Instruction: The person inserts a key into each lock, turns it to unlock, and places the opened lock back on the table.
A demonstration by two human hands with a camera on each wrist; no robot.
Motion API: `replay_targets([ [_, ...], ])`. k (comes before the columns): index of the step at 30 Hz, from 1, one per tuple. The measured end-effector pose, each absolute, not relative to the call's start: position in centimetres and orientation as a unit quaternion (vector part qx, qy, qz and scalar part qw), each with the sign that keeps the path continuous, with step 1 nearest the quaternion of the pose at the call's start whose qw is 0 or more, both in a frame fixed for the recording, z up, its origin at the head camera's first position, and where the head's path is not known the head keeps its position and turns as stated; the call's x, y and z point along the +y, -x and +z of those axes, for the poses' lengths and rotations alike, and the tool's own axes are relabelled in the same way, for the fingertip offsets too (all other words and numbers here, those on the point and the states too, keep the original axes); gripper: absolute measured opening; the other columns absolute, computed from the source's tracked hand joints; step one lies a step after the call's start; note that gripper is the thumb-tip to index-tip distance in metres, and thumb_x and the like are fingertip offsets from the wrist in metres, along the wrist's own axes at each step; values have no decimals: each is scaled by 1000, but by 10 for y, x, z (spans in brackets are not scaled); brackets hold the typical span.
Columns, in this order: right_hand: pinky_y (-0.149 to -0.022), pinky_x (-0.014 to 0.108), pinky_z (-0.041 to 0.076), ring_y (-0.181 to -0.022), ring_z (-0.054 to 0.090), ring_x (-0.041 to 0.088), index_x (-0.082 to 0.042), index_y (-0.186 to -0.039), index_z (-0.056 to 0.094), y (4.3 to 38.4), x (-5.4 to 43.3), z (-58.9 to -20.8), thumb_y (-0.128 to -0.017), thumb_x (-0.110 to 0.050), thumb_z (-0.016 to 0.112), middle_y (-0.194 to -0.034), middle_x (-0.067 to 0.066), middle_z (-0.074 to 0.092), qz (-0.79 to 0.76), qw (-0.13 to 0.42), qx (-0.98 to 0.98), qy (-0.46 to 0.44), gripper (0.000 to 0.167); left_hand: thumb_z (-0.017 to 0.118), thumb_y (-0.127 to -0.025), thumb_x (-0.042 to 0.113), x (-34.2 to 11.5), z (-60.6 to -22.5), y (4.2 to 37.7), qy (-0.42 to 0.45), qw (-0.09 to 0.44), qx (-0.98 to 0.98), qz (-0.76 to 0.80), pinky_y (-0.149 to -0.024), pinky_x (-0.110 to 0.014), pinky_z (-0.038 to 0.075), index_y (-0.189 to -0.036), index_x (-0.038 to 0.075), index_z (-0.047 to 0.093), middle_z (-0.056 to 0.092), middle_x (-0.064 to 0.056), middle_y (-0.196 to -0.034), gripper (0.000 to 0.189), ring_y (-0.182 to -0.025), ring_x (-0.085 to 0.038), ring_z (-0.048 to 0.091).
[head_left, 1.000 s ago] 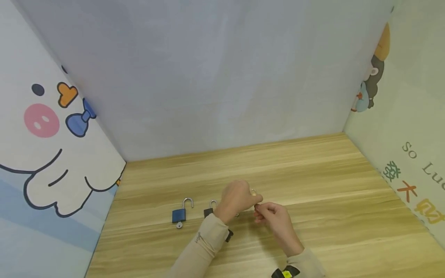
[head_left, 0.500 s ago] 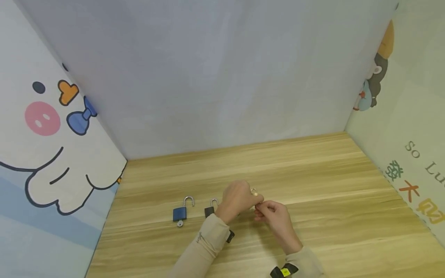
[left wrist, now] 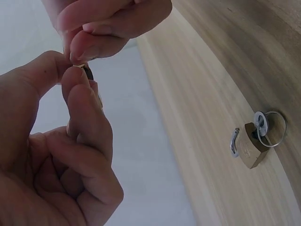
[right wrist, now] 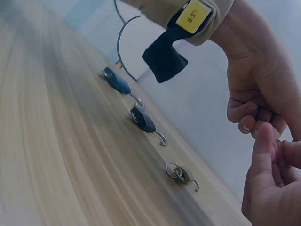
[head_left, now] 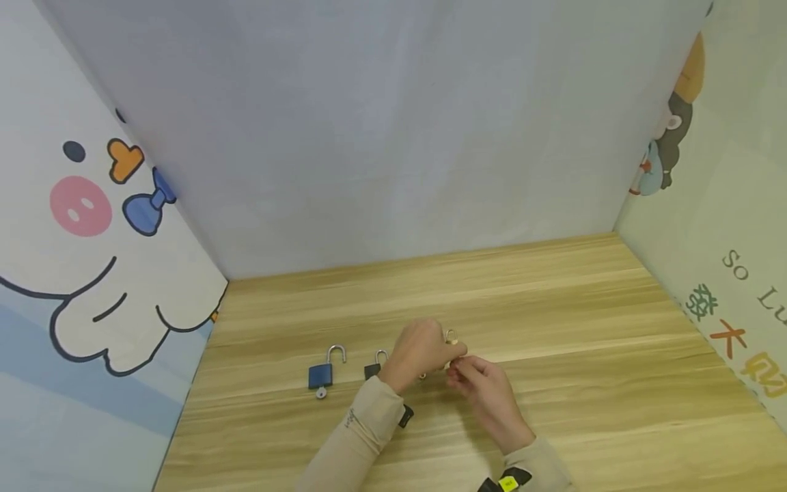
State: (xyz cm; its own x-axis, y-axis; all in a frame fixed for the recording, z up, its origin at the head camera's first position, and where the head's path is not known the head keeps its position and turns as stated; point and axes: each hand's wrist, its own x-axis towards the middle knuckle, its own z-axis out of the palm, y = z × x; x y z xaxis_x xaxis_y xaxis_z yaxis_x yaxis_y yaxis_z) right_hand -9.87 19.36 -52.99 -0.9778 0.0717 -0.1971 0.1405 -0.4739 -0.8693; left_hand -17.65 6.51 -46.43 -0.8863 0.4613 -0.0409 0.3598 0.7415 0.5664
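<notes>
Between the fingertips of my left hand (head_left: 421, 352) is a small brass padlock (head_left: 451, 335). In the head view its shackle shows above the thumb, while the body is mostly covered. My right hand (head_left: 488, 400) meets it from below, thumb and forefinger pinching a small thing at the padlock's lower end that the fingers hide. In the left wrist view a thin gold edge and a dark part show where the fingertips of both hands meet. Beneath the left hand, a brass padlock (left wrist: 249, 147) with a key (left wrist: 261, 123) and a ring (left wrist: 281, 134) lies on the table.
Left of the hands lie a blue padlock (head_left: 320, 376) with a key in its base and a black padlock (head_left: 372, 370), both with raised shackles. A wood-grain table (head_left: 553, 307) meets a pale back wall (head_left: 393, 137) and printed side walls.
The head view has shifted slightly. Both hands stay together at the small padlock, and the right hand's fingers have turned a little at its lower end. The padlocks on the table have not moved.
</notes>
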Motion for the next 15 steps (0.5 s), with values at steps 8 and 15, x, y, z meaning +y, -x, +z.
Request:
replay_targets([
  [8,-79,28,54,-84,63,16,0,-89,67,99,200,-532,-100,-1,54,-92,8,63,-863,68,490,-97,17,72,-80,28,65,-462,175,-230,87,931,272,-37,-18,20,-50,20,37,28,12,-42,46,-37,-1,24],
  [15,-85,35,55,-94,64,26,12,-108,62,98,220,-530,-100,-13,60,-105,15,66,-808,99,577,-65,27,71,-79,34,61,-459,174,-235,89,945,210,-38,-19,20,-50,20,38,26,13,-43,46,-38,-3,25],
])
